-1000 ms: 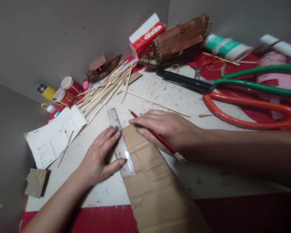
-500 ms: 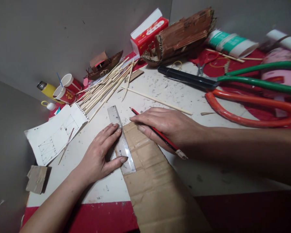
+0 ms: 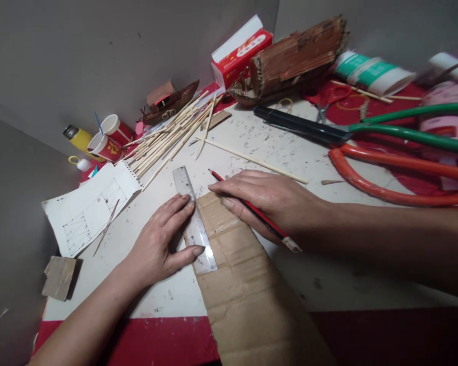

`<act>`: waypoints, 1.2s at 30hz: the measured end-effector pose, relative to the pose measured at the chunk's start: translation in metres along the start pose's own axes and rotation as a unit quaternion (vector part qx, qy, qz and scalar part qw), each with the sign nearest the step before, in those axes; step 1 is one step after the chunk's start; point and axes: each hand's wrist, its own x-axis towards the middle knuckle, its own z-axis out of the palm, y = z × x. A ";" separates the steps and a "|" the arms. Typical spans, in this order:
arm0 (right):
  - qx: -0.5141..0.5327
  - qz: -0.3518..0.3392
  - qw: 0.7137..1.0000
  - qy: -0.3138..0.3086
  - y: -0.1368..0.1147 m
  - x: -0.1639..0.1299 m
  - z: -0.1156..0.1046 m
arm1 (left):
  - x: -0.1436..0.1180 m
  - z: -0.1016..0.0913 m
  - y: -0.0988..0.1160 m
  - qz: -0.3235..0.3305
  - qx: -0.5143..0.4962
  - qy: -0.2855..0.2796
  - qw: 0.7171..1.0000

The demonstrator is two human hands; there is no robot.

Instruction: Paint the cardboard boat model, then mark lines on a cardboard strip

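A clear ruler (image 3: 203, 239) lies slantwise along the left edge of a strip of brown cardboard (image 3: 244, 290). My left hand (image 3: 162, 236) holds it down, with the fingertips and the thumb pressed on it, spread apart. A red and black pencil (image 3: 265, 219) is gripped in my right hand (image 3: 269, 201), over the far end of the cardboard. Its point is up to the left, beyond the cardboard's far edge, and its worn end sticks out below the hand. Whether the point touches the board beneath I cannot tell.
Behind the ruler lies a pile of wooden sticks (image 3: 175, 134). At left are a sheet with drawings (image 3: 95, 208), paper cups (image 3: 106, 147) and a wood block (image 3: 59, 278). Two brown model boats (image 3: 297, 56) stand at the back. Large shears (image 3: 343, 134) lie at right.
The whole view has shifted slightly, so everything appears a little further right. Both hands, the ruler, the pencil and the cardboard keep the same places relative to each other.
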 end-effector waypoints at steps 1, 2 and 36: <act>0.002 0.001 1.000 0.000 0.000 0.000 0.000 | 0.000 0.000 0.000 0.000 0.000 0.001 1.000; 0.004 0.003 1.000 0.001 0.000 0.000 0.001 | 0.000 0.000 0.000 0.000 0.000 0.002 1.000; 0.235 0.323 0.916 -0.044 -0.038 0.016 -0.004 | 0.000 0.003 0.004 -0.039 -0.004 -0.002 0.999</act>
